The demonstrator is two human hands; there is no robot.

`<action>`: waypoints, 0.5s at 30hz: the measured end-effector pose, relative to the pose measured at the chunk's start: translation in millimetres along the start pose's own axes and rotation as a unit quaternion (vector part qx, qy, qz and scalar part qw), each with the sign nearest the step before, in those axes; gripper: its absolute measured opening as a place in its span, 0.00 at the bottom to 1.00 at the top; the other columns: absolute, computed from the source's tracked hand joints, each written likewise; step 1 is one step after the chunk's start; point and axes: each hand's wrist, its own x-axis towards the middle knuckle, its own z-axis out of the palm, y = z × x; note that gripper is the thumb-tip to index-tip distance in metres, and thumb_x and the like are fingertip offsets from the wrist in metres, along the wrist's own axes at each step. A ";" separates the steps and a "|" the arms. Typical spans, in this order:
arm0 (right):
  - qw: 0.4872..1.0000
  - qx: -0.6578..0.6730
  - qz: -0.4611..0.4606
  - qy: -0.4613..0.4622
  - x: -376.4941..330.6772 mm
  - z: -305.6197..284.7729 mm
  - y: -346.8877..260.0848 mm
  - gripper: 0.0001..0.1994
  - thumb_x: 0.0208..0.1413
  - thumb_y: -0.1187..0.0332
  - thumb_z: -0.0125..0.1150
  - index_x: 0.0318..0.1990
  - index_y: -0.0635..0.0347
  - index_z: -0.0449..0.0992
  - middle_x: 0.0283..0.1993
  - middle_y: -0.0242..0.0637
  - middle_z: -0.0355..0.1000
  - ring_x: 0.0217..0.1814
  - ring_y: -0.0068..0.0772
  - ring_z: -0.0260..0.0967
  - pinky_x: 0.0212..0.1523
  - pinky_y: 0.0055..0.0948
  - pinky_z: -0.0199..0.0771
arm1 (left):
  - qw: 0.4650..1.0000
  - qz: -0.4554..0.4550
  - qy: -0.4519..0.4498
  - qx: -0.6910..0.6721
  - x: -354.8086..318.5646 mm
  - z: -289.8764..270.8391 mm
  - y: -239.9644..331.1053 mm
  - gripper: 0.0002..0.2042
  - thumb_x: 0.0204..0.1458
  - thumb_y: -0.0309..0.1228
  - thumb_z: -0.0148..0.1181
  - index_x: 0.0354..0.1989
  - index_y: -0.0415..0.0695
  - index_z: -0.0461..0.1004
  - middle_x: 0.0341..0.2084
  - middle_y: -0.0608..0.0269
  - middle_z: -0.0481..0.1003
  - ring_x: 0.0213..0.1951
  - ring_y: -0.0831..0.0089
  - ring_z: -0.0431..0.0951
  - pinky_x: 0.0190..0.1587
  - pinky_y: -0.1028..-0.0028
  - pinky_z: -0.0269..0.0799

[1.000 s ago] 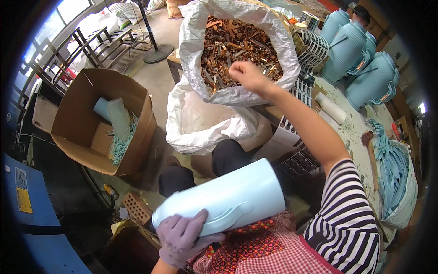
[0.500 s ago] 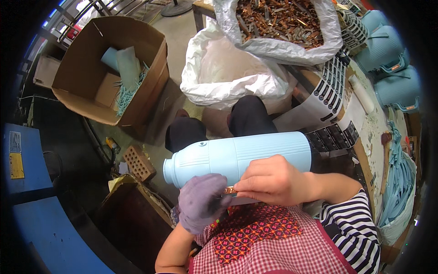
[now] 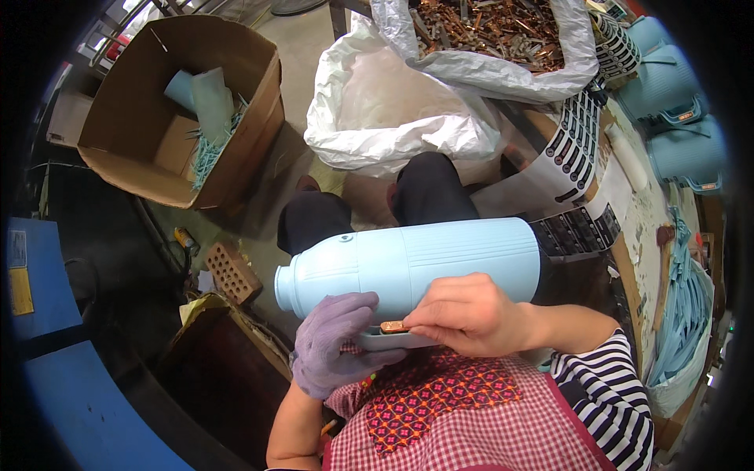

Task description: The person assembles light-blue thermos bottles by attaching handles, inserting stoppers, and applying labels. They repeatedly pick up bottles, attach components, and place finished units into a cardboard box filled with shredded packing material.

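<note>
The pale blue flask [image 3: 463, 251] lies twelve o'clock of your apron [image 3: 448, 400], neck [image 3: 286, 289] toward nine; probably light, stiff, slick, best steadied by its handle [image 3: 385, 341]. Your gloved left fingers [image 3: 352, 307] clasp it; right fingers [image 3: 437, 311] pinch a coppery piece [image 3: 392, 326].

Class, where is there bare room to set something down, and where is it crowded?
Bare floor shows between the cardboard box and the lower white sack. The worktable has a small patch between the white roll and the hammer-like tool. Crowded: around the blue flask, with left hand and right hand at its handle; also by the blue jugs.
</note>
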 end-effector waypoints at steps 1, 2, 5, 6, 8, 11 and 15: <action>1.000 0.005 -0.002 0.006 -0.7 0.7 0.6 0.09 0.52 0.75 0.69 0.41 0.66 0.79 0.33 0.39 0.74 0.33 0.40 0.74 0.31 0.36 0.75 | 1.000 0.009 -0.004 0.003 0.6 -0.3 -0.5 0.39 0.27 0.35 0.86 0.50 0.40 0.71 0.46 0.50 0.80 0.43 0.55 0.82 0.43 0.64 0.80; 1.000 0.011 -0.004 0.012 -1.5 1.1 1.5 0.09 0.53 0.75 0.69 0.41 0.66 0.79 0.33 0.39 0.74 0.32 0.40 0.74 0.31 0.36 0.75 | 1.000 0.018 -0.008 0.007 1.7 -0.7 -0.9 0.40 0.26 0.35 0.86 0.51 0.40 0.71 0.46 0.50 0.79 0.43 0.55 0.82 0.43 0.64 0.80; 0.999 0.032 -0.018 -0.008 -4.1 0.5 5.7 0.09 0.52 0.75 0.69 0.41 0.64 0.79 0.34 0.39 0.74 0.32 0.40 0.74 0.30 0.37 0.74 | 0.999 0.027 -0.017 0.025 3.9 0.3 0.7 0.39 0.27 0.35 0.86 0.52 0.40 0.70 0.46 0.50 0.79 0.43 0.56 0.82 0.42 0.64 0.79; 0.999 0.021 -0.029 -0.006 -5.7 1.0 6.7 0.10 0.52 0.74 0.69 0.41 0.65 0.79 0.34 0.39 0.74 0.32 0.40 0.74 0.29 0.37 0.74 | 0.999 0.028 -0.019 0.032 4.0 0.7 1.9 0.39 0.28 0.36 0.85 0.52 0.40 0.71 0.46 0.50 0.79 0.43 0.56 0.82 0.42 0.64 0.79; 0.999 -0.011 -0.052 -0.005 -8.4 -2.4 7.4 0.11 0.52 0.72 0.70 0.42 0.66 0.79 0.34 0.40 0.75 0.31 0.39 0.74 0.29 0.37 0.74 | 0.996 0.047 -0.015 0.073 6.7 5.1 2.9 0.34 0.33 0.37 0.83 0.50 0.41 0.73 0.46 0.53 0.79 0.43 0.57 0.81 0.42 0.64 0.79; 0.977 -0.189 -0.086 0.040 -24.0 2.3 -4.3 0.18 0.53 0.64 0.71 0.45 0.70 0.79 0.41 0.43 0.79 0.34 0.36 0.78 0.33 0.32 0.80 | 0.971 0.114 -0.065 0.200 12.3 8.9 5.6 0.22 0.44 0.40 0.74 0.46 0.43 0.78 0.43 0.63 0.78 0.42 0.63 0.78 0.42 0.65 0.75; 0.956 -0.212 -0.183 0.085 -1.0 -57.7 13.0 0.14 0.56 0.68 0.68 0.46 0.67 0.80 0.40 0.44 0.80 0.37 0.39 0.80 0.34 0.34 0.80 | 0.982 0.048 -0.042 0.176 25.4 -2.1 19.7 0.17 0.49 0.38 0.69 0.43 0.42 0.78 0.39 0.60 0.78 0.38 0.59 0.77 0.41 0.62 0.73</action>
